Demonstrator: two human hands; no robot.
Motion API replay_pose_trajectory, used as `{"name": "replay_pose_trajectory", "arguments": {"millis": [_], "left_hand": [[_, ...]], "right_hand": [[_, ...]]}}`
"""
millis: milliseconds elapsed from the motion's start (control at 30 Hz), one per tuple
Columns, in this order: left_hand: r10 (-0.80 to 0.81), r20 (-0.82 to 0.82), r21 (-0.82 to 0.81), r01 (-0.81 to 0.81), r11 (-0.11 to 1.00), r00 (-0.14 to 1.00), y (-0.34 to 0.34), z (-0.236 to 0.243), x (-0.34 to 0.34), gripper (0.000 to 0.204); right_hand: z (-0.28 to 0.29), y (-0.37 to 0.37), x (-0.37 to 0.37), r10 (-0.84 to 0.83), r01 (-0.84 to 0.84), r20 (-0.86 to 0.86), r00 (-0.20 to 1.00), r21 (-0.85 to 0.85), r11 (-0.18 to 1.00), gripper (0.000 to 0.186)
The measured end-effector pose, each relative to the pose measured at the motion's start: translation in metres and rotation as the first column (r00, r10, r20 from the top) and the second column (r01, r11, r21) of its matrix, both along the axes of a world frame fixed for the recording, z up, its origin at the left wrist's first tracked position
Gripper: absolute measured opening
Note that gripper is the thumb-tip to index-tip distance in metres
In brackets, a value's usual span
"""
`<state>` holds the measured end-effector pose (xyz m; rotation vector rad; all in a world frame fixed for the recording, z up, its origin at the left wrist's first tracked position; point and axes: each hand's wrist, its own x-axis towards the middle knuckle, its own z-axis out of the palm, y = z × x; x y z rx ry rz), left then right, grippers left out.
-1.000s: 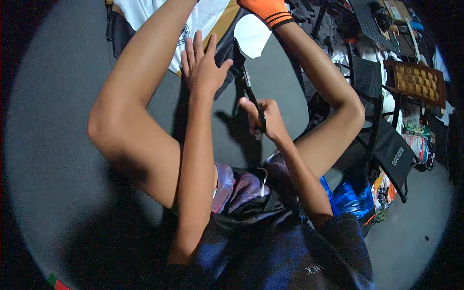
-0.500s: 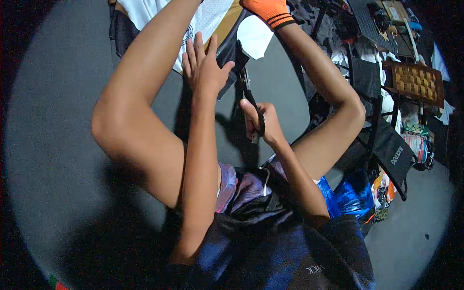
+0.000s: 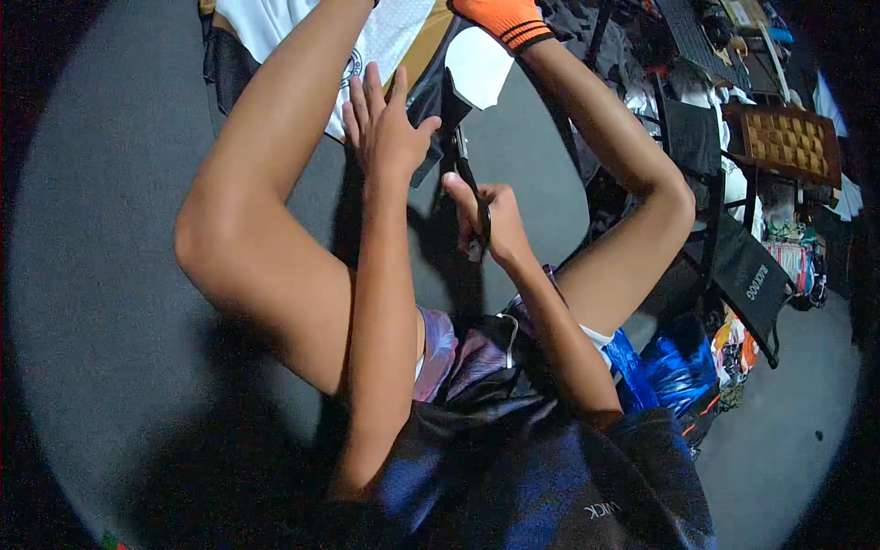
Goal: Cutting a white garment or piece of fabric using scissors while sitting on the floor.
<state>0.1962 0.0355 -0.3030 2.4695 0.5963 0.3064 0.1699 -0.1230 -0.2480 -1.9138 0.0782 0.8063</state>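
Note:
White, gold and black fabric (image 3: 392,41) lies on the grey floor between my legs. My left hand (image 3: 387,139) rests flat on its near edge, fingers spread. Just right of it, my right hand (image 3: 497,225) is closed around the handles of a pair of scissors (image 3: 468,170) with black grips. The blades point away from me, at the black part of the fabric; how far apart they are is hard to make out. A flat white piece (image 3: 478,66), cloth or paper, lies beyond the scissor tips, partly beside the black fabric.
My bent legs frame the work, with an orange sock (image 3: 509,20) at the far right. Further right stand a black folding chair (image 3: 747,270), a woven brown panel (image 3: 793,147) and a blue shiny bag (image 3: 674,367). Dark clothes (image 3: 573,55) are heaped behind my right leg.
My right hand and the scissors have shifted slightly up and to the left, toward the fabric. My left hand stays spread on the fabric.

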Motion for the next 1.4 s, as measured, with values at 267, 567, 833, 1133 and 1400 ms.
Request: {"name": "replay_pose_trajectory", "arguments": {"millis": [267,567,833,1133,1400], "left_hand": [[-0.006,-0.01,-0.014,0.006,1.0,1.0,0.003,0.001,0.0,0.08],[-0.014,-0.023,-0.037,0.013,0.999,1.0,0.003,0.003,0.0,0.08],[-0.015,-0.065,-0.036,0.013,0.999,0.998,0.002,-0.001,0.002,0.081],[-0.018,-0.07,-0.056,0.014,0.998,0.997,0.003,-0.004,0.003,0.077],[-0.016,-0.078,-0.069,0.011,0.998,0.997,0.005,-0.001,0.005,0.076]], "right_hand": [[0.002,0.002,-0.004,0.0,0.0,-0.001,1.0,0.028,1.0,0.057],[0.001,0.011,-0.002,-0.069,0.071,-0.079,0.994,0.021,0.997,0.059],[-0.013,0.013,-0.003,-0.031,0.032,0.026,0.999,-0.007,0.999,0.057],[-0.009,0.023,-0.007,-0.104,0.102,0.026,0.994,0.081,0.991,0.06],[-0.011,0.023,-0.003,-0.089,0.088,0.072,0.993,0.015,0.996,0.059]]}}
